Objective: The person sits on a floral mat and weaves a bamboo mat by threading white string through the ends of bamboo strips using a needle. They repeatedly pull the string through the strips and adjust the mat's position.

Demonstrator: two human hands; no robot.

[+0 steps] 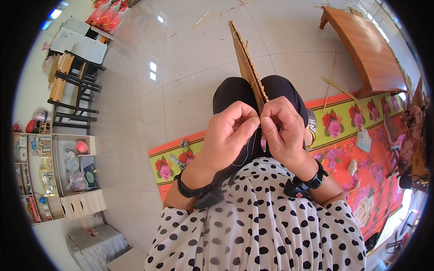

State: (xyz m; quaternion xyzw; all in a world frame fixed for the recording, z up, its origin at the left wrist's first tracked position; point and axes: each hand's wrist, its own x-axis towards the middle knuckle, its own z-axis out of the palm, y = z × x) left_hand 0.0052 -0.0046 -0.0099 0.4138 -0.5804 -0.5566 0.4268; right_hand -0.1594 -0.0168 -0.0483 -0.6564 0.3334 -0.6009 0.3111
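Floor tiles (pixel 135 104), pale and glossy, are filling the room from seven o'clock round to one, catching bright window reflections near eleven. Along three to four o'clock, a red and green flowered mat (pixel 334 162) is lying over the tiles, its border running behind the person's legs toward eight. At nine to eight, a pale shelf unit (pixel 83 205) is holding bags, books and boxes. At two, a low brown wooden table (pixel 368 54) is standing partly at the mat's edge. Near ten, black-framed furniture with white tops (pixel 92 49) is resting by the wall, and at eleven, red bags (pixel 108 17) are sitting.

In the middle, a slatted wooden panel (pixel 245 65) is standing on edge between the dark-trousered knees (pixel 231 95), its far end pointing toward twelve. Thin sticks (pixel 343 88) are lying crossed near two o'clock, beside the table. The left hand (pixel 230 133) is pinching a thin pale thread (pixel 247 153) between thumb and forefinger, the loose length hanging toward six. The right hand (pixel 284 128) is meeting it, thumb and finger pressing together; what they are gripping, I cannot tell.
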